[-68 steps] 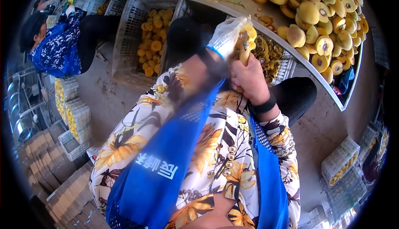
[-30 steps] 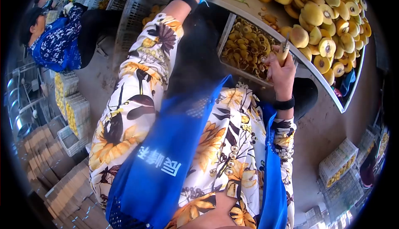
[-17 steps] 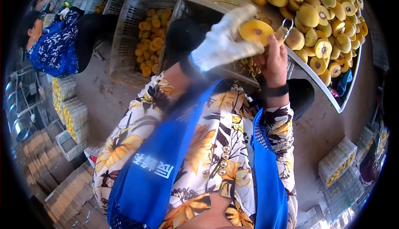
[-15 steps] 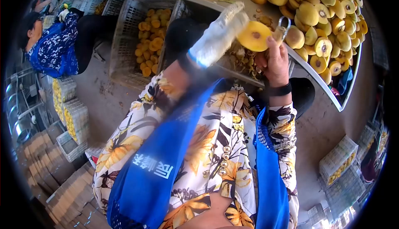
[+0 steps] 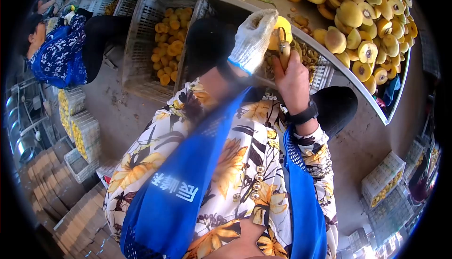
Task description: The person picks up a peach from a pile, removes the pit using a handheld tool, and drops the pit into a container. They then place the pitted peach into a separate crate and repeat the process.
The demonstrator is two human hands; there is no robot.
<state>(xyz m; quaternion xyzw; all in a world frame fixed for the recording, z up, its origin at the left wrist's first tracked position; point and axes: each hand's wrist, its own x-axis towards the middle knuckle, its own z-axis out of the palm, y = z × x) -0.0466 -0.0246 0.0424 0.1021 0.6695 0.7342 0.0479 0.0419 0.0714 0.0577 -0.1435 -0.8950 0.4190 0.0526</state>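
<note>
My left hand [image 5: 254, 38], in a white glove, is wrapped round a yellow fruit half [image 5: 281, 32] above the table's near edge. My bare right hand [image 5: 293, 79] grips the wooden handle of a looped metal coring tool [image 5: 284, 48]. The tool's loop lies against the face of the fruit half. Below my hands, a crate [image 5: 323, 74] holds small brown and yellow scraps. Many halved yellow fruits [image 5: 351, 16] are piled on the table to the right of my hands.
The metal-edged table [image 5: 348, 71] curves across the front. A crate [image 5: 133, 47] of cored fruit [image 5: 170, 42] stands at left. Beyond it sits a co-worker in a blue vest [image 5: 61, 56]. More crates [image 5: 383, 176] stand at lower right, and stacked cardboard [image 5: 52, 179] at lower left.
My right hand has moved left and down, bringing the tool's loop from beside the fruit half onto its face. The fruit half has tilted, and my gloved hand has turned more upright.
</note>
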